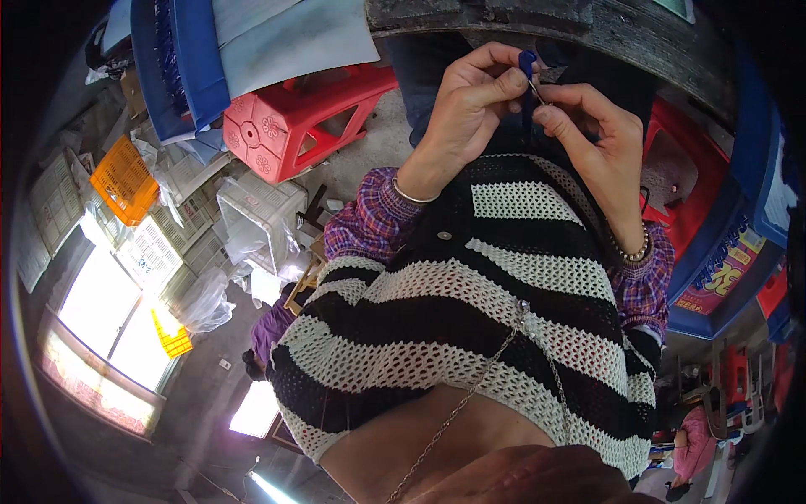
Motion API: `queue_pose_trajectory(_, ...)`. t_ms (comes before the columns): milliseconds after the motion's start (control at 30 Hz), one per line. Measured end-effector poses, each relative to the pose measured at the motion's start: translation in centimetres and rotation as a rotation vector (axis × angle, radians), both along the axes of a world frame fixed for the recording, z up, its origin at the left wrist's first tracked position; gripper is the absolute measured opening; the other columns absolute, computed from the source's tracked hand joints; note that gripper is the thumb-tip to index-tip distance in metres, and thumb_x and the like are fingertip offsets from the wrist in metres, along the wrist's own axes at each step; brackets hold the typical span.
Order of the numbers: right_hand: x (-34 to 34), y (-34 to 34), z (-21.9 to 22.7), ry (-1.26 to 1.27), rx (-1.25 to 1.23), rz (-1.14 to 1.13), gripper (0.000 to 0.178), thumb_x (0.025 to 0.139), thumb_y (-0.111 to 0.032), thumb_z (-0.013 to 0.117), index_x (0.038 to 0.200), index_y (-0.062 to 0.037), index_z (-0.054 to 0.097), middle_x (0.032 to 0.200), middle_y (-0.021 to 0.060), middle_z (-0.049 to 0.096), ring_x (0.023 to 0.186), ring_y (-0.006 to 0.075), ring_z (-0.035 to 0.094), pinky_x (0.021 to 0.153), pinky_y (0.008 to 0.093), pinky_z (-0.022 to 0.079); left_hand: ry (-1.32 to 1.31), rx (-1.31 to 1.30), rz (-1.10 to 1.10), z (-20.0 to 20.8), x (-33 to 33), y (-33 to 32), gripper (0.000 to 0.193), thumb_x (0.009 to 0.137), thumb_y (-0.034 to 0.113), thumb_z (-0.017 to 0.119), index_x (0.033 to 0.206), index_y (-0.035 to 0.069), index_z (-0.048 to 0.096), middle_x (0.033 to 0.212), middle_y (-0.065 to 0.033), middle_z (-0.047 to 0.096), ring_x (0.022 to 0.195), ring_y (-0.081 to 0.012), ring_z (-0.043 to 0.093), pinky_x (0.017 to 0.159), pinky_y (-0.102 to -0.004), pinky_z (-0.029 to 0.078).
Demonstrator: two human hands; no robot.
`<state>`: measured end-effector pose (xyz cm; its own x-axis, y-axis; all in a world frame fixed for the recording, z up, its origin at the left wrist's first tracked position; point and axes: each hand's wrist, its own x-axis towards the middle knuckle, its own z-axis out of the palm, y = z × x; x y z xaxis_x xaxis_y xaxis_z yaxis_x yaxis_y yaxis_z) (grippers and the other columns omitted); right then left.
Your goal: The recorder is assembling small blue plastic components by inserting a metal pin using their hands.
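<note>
In front of my striped top, just below the dark tabletop edge, both hands meet. My left hand (pixel 470 105) is closed, thumb and finger pinching a narrow dark blue strip (pixel 527 64); part of it seems to hang down between the hands. My right hand (pixel 600 139) is closed in a pinch on a thin silvery piece (pixel 537 94), which reaches up to the strip beside my left thumb. Its exact kind is too small to make out. Some fingertips are hidden behind the strip and the other fingers.
A dark worn tabletop (pixel 571 23) runs along the top. Left are a red stool (pixel 273 126), a blue tray (pixel 197 63), an orange crate (pixel 124 181) and pale crates (pixel 260 202). Another red stool (pixel 693 160) and a blue bin (pixel 714 286) stand right. A person in pink (pixel 695 441) is further back.
</note>
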<state>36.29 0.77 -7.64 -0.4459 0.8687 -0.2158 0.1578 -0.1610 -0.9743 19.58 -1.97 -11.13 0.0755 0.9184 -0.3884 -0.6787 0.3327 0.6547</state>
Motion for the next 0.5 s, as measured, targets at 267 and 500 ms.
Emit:
queue_pose_trajectory(267,-0.04,0.02,-0.07,0.003,0.002,-0.005,0.018,0.081,-0.006,0.065,0.098,0.0023,0.064,0.078,0.0029,0.064,0.068,0.0059,0.058,0.063,0.0184,0.046,0.001,-0.001,0.001,-0.06,0.00,0.06,0.015,0.083,0.005,0.062,0.098,0.004,0.060,0.090,-0.0027,0.063,0.076,-0.0083,0.055,0.061,-0.0207,0.041)
queue_pose_trajectory(500,-0.05,0.03,0.00,-0.010,0.001,-0.005,0.019,0.081,-0.006,0.065,0.097,0.0022,0.064,0.077,0.0029,0.064,0.068,0.0057,0.058,0.063,0.0183,0.046,0.001,-0.005,0.008,0.04,0.06,0.04,0.016,0.082,0.006,0.063,0.098,0.003,0.060,0.089,-0.0029,0.063,0.075,-0.0083,0.055,0.062,-0.0205,0.041)
